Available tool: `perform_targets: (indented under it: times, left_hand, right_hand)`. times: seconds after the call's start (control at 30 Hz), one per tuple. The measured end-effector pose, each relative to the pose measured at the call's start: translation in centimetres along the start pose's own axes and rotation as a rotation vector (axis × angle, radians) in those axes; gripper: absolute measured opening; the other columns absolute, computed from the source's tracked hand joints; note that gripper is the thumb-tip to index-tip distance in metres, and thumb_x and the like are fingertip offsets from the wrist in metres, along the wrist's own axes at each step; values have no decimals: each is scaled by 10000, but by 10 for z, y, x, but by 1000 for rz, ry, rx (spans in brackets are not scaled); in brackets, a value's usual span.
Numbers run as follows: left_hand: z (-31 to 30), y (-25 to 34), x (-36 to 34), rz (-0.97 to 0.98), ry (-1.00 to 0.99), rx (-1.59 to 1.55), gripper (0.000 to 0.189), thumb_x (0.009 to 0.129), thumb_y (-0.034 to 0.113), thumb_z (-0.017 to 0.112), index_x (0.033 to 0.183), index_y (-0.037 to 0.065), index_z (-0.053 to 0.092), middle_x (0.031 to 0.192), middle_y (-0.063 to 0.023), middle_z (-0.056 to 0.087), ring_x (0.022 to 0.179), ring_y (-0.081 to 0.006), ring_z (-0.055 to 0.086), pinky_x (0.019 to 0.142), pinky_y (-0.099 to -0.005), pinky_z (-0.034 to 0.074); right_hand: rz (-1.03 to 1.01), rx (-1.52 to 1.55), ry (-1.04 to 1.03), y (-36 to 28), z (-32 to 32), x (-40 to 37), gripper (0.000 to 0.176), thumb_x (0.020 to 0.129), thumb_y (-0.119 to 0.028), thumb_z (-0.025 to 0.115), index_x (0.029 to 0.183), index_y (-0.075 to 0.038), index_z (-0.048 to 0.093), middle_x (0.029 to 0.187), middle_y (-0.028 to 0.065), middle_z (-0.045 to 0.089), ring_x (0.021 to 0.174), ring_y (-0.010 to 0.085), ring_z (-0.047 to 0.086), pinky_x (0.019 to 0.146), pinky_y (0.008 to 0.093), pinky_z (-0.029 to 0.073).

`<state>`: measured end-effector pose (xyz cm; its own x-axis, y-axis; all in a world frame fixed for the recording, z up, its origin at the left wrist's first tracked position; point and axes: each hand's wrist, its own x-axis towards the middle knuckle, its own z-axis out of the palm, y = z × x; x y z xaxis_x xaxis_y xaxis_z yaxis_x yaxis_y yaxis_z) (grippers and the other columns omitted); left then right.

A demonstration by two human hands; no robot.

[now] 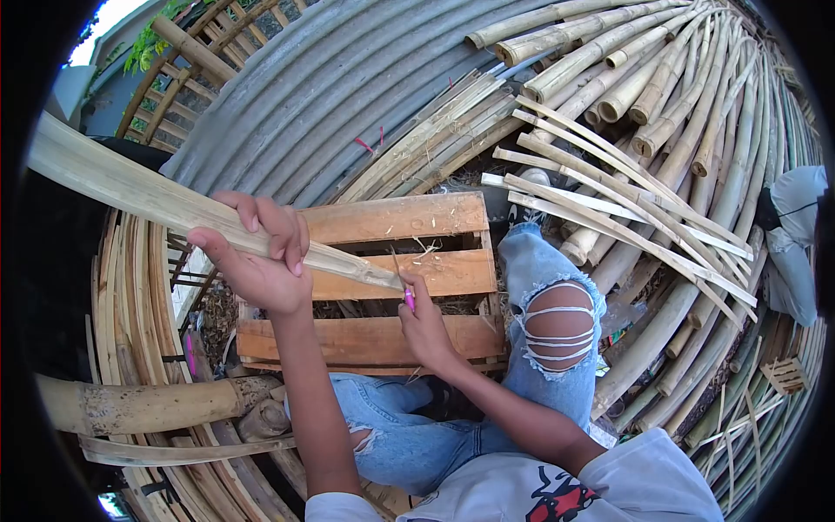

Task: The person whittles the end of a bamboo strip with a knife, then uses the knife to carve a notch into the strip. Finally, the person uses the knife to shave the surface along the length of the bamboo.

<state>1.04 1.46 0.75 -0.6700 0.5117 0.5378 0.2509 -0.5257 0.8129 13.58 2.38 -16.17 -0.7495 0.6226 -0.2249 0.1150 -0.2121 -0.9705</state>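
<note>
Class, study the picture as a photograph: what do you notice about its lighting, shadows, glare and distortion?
In the head view: a wide-angle look, with blackened rounded corners and the bamboo poles seeming to bow near the right edge; soft light, but deep shade between the crate slats; near-white glare in the sky, upper left; the knife blade too small to judge for sharp focus.

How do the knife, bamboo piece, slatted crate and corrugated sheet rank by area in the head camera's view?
1. Corrugated sheet
2. Slatted crate
3. Bamboo piece in left hand
4. Knife in right hand
</note>
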Motion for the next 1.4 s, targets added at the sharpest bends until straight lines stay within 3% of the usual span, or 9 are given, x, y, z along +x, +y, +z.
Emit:
perform_targets:
  times: [0.07,0.13,0.23,0.37,0.5,0.7,0.9,1.13,1.4]
  left_hand:
    - [2,-1,0,-22,-34,-39,592,893,686,299,782,106,341,478,19,269,344,-70,181,329,-202,192]
    - [7,-2,-3,-24,-4,-17,597,891,688,303,783,103,342,484,16,273,346,-69,182,330,-203,194]
    - [7,-1,1,-11,-12,-27,616,881,700,316,785,92,347,497,8,280,351,-67,187,333,-202,198]
    - [6,-4,-1,-24,5,-11,619,880,700,324,789,88,351,497,12,278,348,-65,198,327,-199,200]
    - [5,-4,3,17,-20,-32,567,903,664,323,775,113,361,474,27,258,331,-65,178,323,-195,171]
    - [15,-12,11,41,222,126,515,948,580,349,802,87,374,552,9,301,375,-62,236,345,-207,184]
    - [2,-14,19,89,186,349,423,978,497,352,850,94,381,635,-12,372,478,-66,365,429,-191,301]
    - [-25,-9,25,221,104,321,110,916,81,560,925,10,477,791,-70,536,696,-119,588,518,-255,567]
    - [-20,-20,24,202,186,160,147,887,36,556,939,8,422,639,-30,524,433,-70,497,362,-225,424]
  right_hand:
    - [9,-1,-57,-8,-1,-5,496,869,-20,403,1351,-97,314,726,147,472,600,215,507,599,351,427]
    - [37,-60,-15,12,-1,-2,512,868,-27,398,1359,-120,288,717,273,547,644,407,585,619,443,444]
    - [-250,-151,147,43,1,8,505,866,-34,409,1353,-100,292,738,270,543,685,399,591,629,447,429]
    - [126,10,-161,-17,-12,-3,506,865,-40,402,1353,-88,280,948,302,560,904,432,596,810,431,436]
    - [-190,-191,108,101,1,4,478,875,-41,410,1338,-86,302,801,250,555,703,364,578,684,434,437]
    - [137,5,-132,24,-10,-2,474,865,-16,422,1325,-96,336,836,194,570,771,303,602,733,383,450]
    - [215,143,-152,37,-16,13,432,906,-85,450,1328,-123,364,643,26,446,517,103,439,478,272,363]
    - [69,138,-185,-24,-30,3,363,994,-233,367,1349,-159,379,497,-27,330,388,66,279,364,228,241]
    - [-37,-82,-262,-106,-21,3,360,997,-187,380,1352,-130,389,538,12,454,383,76,413,368,226,340]
